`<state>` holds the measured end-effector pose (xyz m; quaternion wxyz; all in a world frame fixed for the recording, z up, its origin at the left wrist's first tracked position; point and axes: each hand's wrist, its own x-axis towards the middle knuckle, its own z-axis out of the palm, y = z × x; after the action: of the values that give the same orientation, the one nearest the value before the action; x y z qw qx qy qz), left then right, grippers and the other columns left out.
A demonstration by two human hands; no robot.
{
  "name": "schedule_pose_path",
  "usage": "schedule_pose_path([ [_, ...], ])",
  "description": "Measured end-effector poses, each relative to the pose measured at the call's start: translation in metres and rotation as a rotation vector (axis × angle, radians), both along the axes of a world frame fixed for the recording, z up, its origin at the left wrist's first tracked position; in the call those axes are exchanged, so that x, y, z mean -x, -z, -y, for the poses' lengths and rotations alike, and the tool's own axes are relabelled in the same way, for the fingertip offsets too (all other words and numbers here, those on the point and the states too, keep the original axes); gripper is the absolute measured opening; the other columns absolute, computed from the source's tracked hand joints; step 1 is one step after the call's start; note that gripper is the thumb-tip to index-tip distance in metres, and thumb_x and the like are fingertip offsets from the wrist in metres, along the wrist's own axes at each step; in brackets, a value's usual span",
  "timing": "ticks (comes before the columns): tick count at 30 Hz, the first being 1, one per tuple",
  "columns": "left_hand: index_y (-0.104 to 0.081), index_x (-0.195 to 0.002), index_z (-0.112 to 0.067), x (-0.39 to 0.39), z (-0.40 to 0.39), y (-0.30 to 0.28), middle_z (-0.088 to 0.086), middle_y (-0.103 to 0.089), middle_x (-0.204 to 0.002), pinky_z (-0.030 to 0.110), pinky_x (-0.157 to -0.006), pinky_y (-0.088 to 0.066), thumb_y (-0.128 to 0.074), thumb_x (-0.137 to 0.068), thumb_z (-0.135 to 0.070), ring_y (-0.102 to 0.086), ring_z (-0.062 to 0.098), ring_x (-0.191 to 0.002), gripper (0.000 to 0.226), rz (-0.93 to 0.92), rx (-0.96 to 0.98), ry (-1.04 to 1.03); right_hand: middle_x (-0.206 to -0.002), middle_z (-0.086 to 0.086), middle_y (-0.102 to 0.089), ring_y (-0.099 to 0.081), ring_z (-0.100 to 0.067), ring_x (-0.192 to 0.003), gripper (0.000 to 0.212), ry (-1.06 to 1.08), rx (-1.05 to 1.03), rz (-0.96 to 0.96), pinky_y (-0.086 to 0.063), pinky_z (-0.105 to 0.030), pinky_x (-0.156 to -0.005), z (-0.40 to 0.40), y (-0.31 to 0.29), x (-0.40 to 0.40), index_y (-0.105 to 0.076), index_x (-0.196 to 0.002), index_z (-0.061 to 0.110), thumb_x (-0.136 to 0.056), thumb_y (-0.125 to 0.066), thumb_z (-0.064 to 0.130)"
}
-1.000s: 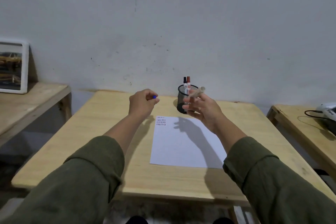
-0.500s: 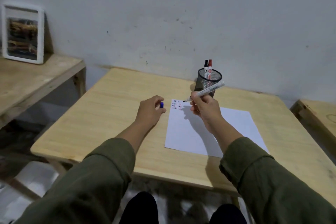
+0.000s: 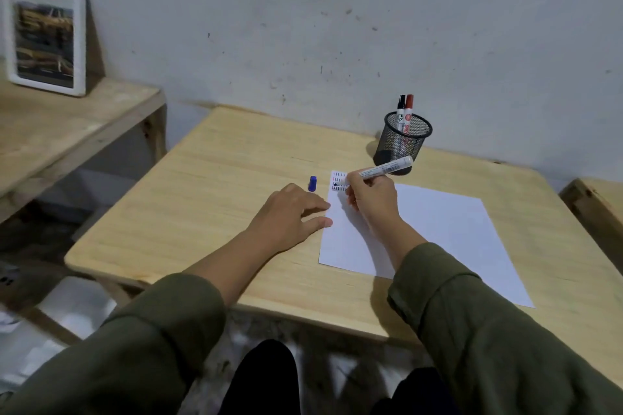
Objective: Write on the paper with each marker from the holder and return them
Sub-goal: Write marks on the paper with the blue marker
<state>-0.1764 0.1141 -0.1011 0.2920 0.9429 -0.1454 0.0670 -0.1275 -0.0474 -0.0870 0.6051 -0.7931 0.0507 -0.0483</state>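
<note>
A white sheet of paper [image 3: 438,232] lies on the wooden table [image 3: 219,185], with rows of short marks at its top left corner. My right hand [image 3: 371,199] grips an uncapped white marker [image 3: 384,168], its tip touching the paper at those marks. My left hand [image 3: 293,216] rests flat on the table, fingers apart, fingertips at the paper's left edge. The marker's blue cap [image 3: 312,183] lies on the table just beyond my left hand. A black mesh holder [image 3: 403,141] stands behind the paper with a black-capped marker [image 3: 401,108] and a red-capped marker [image 3: 409,108] in it.
A second wooden bench [image 3: 67,131] stands to the left, carrying a white-framed picture [image 3: 45,34] leaning on the wall. Another wooden surface [image 3: 596,205] shows at the right edge. The grey wall runs close behind the holder. My knees show under the table's front edge.
My left hand has let go of the blue cap, which now lies on the table, and flattened beside the paper. My right hand has lowered the marker tip onto the paper.
</note>
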Motion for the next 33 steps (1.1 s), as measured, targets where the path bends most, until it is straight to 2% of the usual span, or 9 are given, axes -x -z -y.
schedule_pose_path([
  [4,-0.064,-0.115,-0.027,-0.0018,-0.0005,0.0017,-0.014,-0.063,-0.120,0.040,-0.097,-0.040,-0.060,-0.083,-0.043,-0.047,0.018,-0.111,0.036,-0.005,0.007,0.025,-0.068,-0.004,-0.067,-0.064,-0.020,-0.070,0.023,-0.005,0.091,0.019,-0.054,-0.039,-0.074,-0.0020,0.0095,0.0001,-0.067,-0.081,0.006,-0.085,-0.053,0.025],
  [8,-0.063,-0.116,-0.029,-0.0045,-0.0019,0.0045,-0.013,-0.064,-0.118,0.040,-0.098,-0.039,-0.060,-0.083,-0.043,-0.045,0.017,-0.111,0.036,-0.031,0.020,0.026,-0.070,-0.010,-0.069,-0.067,-0.026,-0.074,0.026,-0.011,0.103,0.035,-0.056,-0.042,-0.075,-0.0020,0.0111,-0.0008,-0.067,-0.079,0.004,-0.084,-0.054,0.026],
  [12,-0.063,-0.116,-0.030,-0.0060,-0.0016,0.0056,-0.015,-0.063,-0.120,0.039,-0.100,-0.038,-0.061,-0.082,-0.043,-0.044,0.015,-0.113,0.036,-0.042,0.033,0.023,-0.065,-0.006,-0.067,-0.065,-0.022,-0.067,0.020,-0.022,0.068,0.036,-0.057,-0.044,-0.074,-0.0018,0.0124,-0.0003,-0.066,-0.073,0.011,-0.083,-0.055,0.024],
  [15,-0.063,-0.116,-0.030,-0.0058,-0.0013,0.0050,-0.016,-0.062,-0.121,0.039,-0.100,-0.038,-0.061,-0.082,-0.043,-0.044,0.014,-0.114,0.036,-0.045,0.035,0.023,-0.064,-0.006,-0.067,-0.064,-0.019,-0.063,0.019,-0.027,0.036,0.027,-0.057,-0.045,-0.073,-0.0019,0.0130,-0.0004,-0.066,-0.077,0.009,-0.083,-0.056,0.024],
  [24,-0.063,-0.117,-0.029,-0.0051,-0.0010,0.0039,-0.016,-0.061,-0.123,0.039,-0.101,-0.037,-0.061,-0.083,-0.043,-0.043,0.014,-0.115,0.037,-0.046,0.024,0.025,-0.064,-0.008,-0.067,-0.063,-0.019,-0.062,0.022,-0.030,0.085,0.034,-0.057,-0.041,-0.072,-0.0033,0.0118,-0.0001,-0.064,-0.068,0.013,-0.086,-0.054,0.022],
  [29,-0.063,-0.116,-0.028,-0.0050,-0.0008,0.0034,-0.016,-0.061,-0.123,0.040,-0.101,-0.037,-0.061,-0.083,-0.042,-0.043,0.015,-0.115,0.036,-0.045,0.022,0.026,-0.063,-0.008,-0.065,-0.062,-0.020,-0.060,0.022,-0.023,0.092,0.035,-0.056,-0.038,-0.069,-0.0025,0.0112,0.0000,-0.065,-0.074,0.005,-0.085,-0.053,0.020],
  [33,-0.063,-0.116,-0.028,-0.0058,-0.0007,0.0040,-0.016,-0.062,-0.122,0.040,-0.101,-0.037,-0.061,-0.083,-0.042,-0.044,0.015,-0.114,0.036,-0.039,0.023,0.024,-0.062,-0.007,-0.065,-0.061,-0.019,-0.058,0.020,-0.025,0.089,0.048,-0.055,-0.036,-0.065,-0.0024,0.0105,0.0013,-0.065,-0.077,0.005,-0.086,-0.053,0.019],
])
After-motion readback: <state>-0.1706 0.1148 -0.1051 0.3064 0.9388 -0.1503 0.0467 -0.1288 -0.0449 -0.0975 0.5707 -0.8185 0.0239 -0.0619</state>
